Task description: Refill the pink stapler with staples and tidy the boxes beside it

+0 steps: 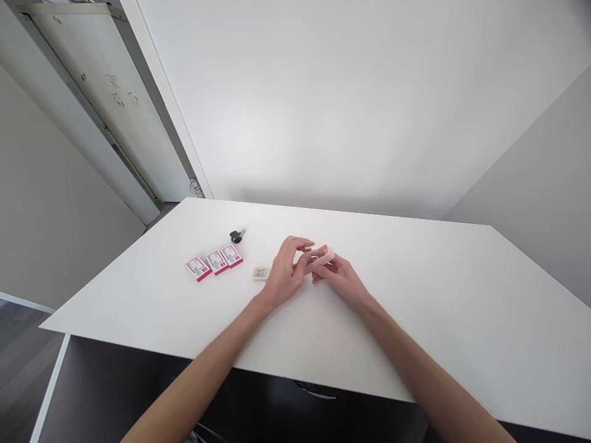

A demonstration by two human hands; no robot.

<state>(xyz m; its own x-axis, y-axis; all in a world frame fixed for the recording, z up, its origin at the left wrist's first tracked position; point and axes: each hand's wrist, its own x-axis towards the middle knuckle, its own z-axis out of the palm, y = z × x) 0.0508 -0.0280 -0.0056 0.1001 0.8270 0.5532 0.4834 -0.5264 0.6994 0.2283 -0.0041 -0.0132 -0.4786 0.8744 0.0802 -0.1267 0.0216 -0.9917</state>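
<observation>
Over the middle of the white table, both hands meet at a small pink stapler (327, 254) with metal parts showing inside it. My right hand (344, 280) is closed around its pink body from the right. From the left, the thumb and fingers of my left hand (287, 274) pinch at its metal part (308, 249). The fingers partly hide the stapler, so its full shape is unclear. Beside my left wrist lies a small pale square block (260, 272) with a dark printed pattern on top.
Three small red-and-white boxes (215, 261) lie in a slanting row on the left of the table (438, 295). Behind them is a key with a black head (237, 236). A white wall (332, 111) rises along the table's far edge.
</observation>
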